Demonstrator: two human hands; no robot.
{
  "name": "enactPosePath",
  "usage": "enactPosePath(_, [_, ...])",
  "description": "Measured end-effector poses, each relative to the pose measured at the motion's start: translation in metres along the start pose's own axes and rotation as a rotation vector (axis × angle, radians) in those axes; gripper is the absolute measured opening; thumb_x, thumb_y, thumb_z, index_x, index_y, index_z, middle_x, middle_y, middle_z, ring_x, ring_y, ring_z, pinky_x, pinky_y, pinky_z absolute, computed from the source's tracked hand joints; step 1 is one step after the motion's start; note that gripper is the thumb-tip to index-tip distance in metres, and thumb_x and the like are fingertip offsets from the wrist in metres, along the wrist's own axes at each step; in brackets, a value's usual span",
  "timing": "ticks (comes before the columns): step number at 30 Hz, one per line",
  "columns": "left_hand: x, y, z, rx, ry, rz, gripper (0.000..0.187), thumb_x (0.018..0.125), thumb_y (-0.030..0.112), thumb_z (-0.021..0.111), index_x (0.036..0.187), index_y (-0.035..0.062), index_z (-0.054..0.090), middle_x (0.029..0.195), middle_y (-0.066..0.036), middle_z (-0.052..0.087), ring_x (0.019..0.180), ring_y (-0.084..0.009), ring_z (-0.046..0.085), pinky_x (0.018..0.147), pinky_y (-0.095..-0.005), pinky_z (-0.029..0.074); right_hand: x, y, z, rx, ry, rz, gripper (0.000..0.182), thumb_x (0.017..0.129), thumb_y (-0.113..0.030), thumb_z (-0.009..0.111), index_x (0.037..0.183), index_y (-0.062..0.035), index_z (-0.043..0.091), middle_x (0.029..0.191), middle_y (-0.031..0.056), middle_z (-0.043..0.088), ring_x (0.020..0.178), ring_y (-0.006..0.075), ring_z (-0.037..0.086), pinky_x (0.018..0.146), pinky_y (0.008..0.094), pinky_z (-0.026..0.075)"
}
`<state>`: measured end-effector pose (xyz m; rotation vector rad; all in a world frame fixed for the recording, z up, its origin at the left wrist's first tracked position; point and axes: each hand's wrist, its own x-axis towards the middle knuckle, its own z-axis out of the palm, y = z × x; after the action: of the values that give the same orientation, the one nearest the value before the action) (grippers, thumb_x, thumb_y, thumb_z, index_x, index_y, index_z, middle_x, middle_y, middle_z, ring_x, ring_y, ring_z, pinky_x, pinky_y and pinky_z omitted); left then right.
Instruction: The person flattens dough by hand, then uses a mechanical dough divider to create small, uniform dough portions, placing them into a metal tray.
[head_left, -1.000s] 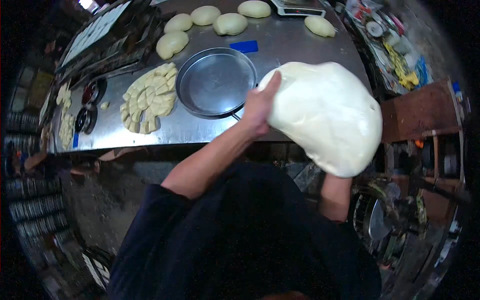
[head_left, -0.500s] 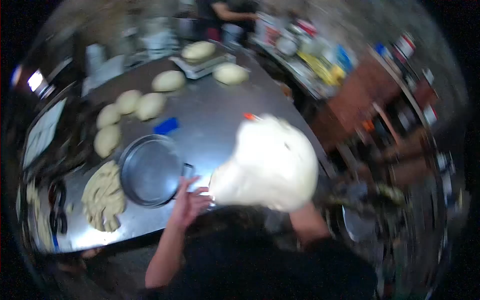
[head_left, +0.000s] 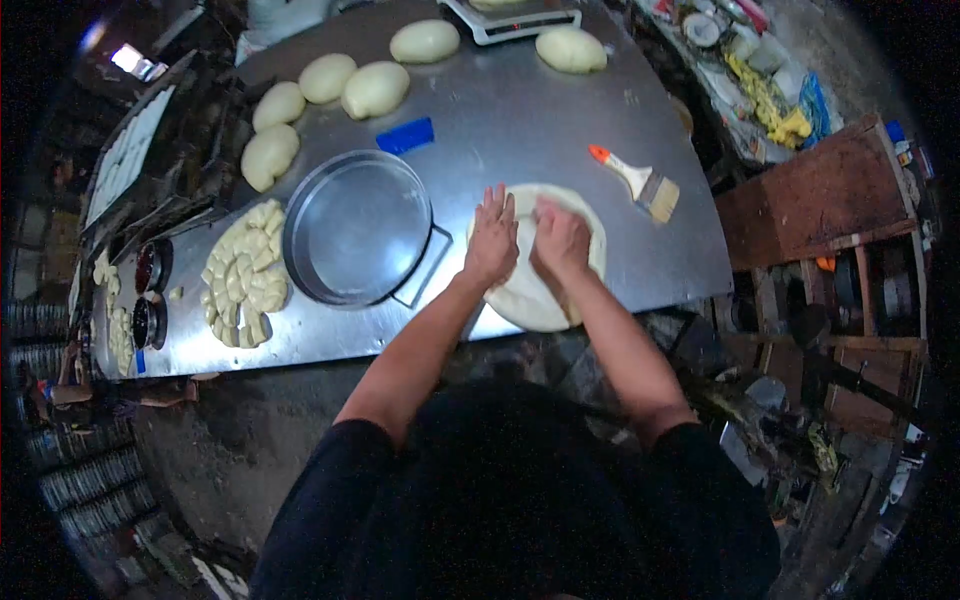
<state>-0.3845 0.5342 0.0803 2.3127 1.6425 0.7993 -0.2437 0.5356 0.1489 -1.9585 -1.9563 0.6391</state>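
Observation:
A flat round sheet of pale dough (head_left: 530, 305) lies on the metal table near its front edge. On its left part rests my left hand (head_left: 492, 240), palm down, fingers stretched out. My right hand (head_left: 562, 240) presses on the upper right part of the same dough; its fingertips are smeared by motion. To the left stands a round metal pan (head_left: 355, 235). Right of the dough lies a paint-style brush (head_left: 638, 185) with white bristles and an orange tip on the handle.
Several dough balls (head_left: 375, 90) sit at the back, near a scale (head_left: 525, 28). A blue scraper (head_left: 405, 136) lies behind the pan. Cut dough pieces (head_left: 245, 275) are heaped at left, beside small dark bowls (head_left: 150, 320). A wooden shelf (head_left: 810, 195) stands right of the table.
The dough was held up in the air, draped over my right hand; now it lies flat on the table. Both hands have come down onto it. The brush has come into full view.

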Motion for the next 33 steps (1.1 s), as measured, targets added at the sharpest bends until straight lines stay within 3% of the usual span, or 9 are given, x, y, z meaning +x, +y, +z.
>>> enactPosePath(1, [-0.008,-0.009,0.014,0.056,-0.185,-0.006,0.062,0.097,0.026,0.042,0.145,-0.0065,0.02,0.156,-0.021,0.012,0.143,-0.0429,0.009,0.116,-0.0521,0.014,0.009,0.018,0.003,0.18,0.344,-0.326,0.051,0.092,-0.034,0.048,0.135,-0.0068,0.048,0.13,0.0224,0.053,0.12,0.0356,0.051,0.098,0.0473,0.042])
enactPosePath(7, [0.025,-0.006,0.015,0.349,-0.297,-0.102,0.071,0.097,0.049,0.033,0.152,0.0065,0.014,0.159,-0.016,0.005,0.146,-0.0378,0.002,0.116,-0.0536,0.004,0.063,0.069,0.018,-0.432,0.027,-0.3,0.079,0.09,-0.05,0.048,0.153,-0.0167,0.014,0.16,0.0107,0.0,0.146,0.0367,-0.006,0.113,0.062,0.0])
enactPosePath(13, [0.067,-0.033,0.005,0.202,-0.712,-0.209,0.102,0.076,0.06,0.058,0.153,0.0103,0.013,0.159,-0.018,0.002,0.145,-0.0421,-0.002,0.115,-0.0569,0.01,0.067,0.039,0.008,-0.376,-0.093,-0.069,0.071,0.087,-0.037,0.053,0.15,-0.0161,0.026,0.157,0.0183,0.014,0.143,0.0413,0.013,0.112,0.0627,0.01])
enactPosePath(14, [0.071,-0.039,-0.005,0.029,-0.666,-0.227,0.082,0.08,0.051,0.057,0.145,0.006,0.035,0.156,-0.02,0.016,0.143,-0.0435,0.012,0.111,-0.0573,0.023,0.041,0.053,0.052,-0.254,0.318,-0.301,0.065,0.088,-0.034,0.052,0.146,-0.0136,0.035,0.154,0.0201,0.02,0.141,0.0419,0.021,0.111,0.0623,0.013])
enactPosePath(16, [0.079,-0.055,-0.014,-0.364,-0.428,-0.532,0.061,0.085,0.047,0.057,0.129,0.0046,0.054,0.147,-0.018,0.035,0.133,-0.0406,0.034,0.101,-0.0547,0.037,-0.053,0.025,0.071,-0.255,0.07,-0.465,0.062,0.087,-0.031,0.053,0.144,-0.0102,0.038,0.154,0.0191,0.023,0.141,0.042,0.021,0.112,0.0585,0.015])
enactPosePath(18, [0.049,-0.039,-0.003,0.215,-0.194,-0.402,0.049,0.086,0.045,0.059,0.115,0.0051,0.062,0.135,-0.016,0.046,0.12,-0.0343,0.046,0.092,-0.0498,0.043,-0.076,0.02,0.071,-0.119,0.094,-0.468,0.062,0.086,-0.03,0.056,0.143,-0.0113,0.04,0.153,0.0177,0.025,0.143,0.0375,0.019,0.114,0.0545,0.013])
enactPosePath(20, [0.032,-0.022,-0.01,0.102,-0.061,-0.331,0.047,0.081,0.044,0.069,0.107,0.0055,0.061,0.126,-0.018,0.051,0.114,-0.0346,0.05,0.089,-0.0474,0.045,-0.074,0.036,0.075,0.335,0.275,-0.507,0.046,0.089,-0.013,0.055,0.134,-0.0026,0.051,0.143,0.0194,0.042,0.134,0.0324,0.04,0.107,0.039,0.036])
enactPosePath(23, [-0.005,0.003,0.004,-0.446,-0.023,-0.542,0.047,0.076,0.034,0.075,0.109,0.0033,0.061,0.109,-0.02,0.064,0.105,-0.0356,0.06,0.089,-0.0428,0.047,-0.105,0.061,0.04,1.218,-0.006,0.233,0.045,0.092,-0.013,0.052,0.131,0.007,0.048,0.138,0.0212,0.046,0.125,0.0266,0.049,0.097,0.0357,0.046])
enactPosePath(33, [-0.174,0.217,-0.25,-0.774,-0.667,0.554,0.036,0.081,0.029,0.071,0.102,0.0034,0.057,0.085,-0.018,0.065,0.08,-0.0339,0.064,0.073,-0.0437,0.049,-0.303,0.08,-0.007,1.81,-0.22,0.282,0.056,0.093,-0.033,0.048,0.139,-0.003,0.037,0.141,0.0204,0.041,0.125,0.0324,0.046,0.1,0.0439,0.044])
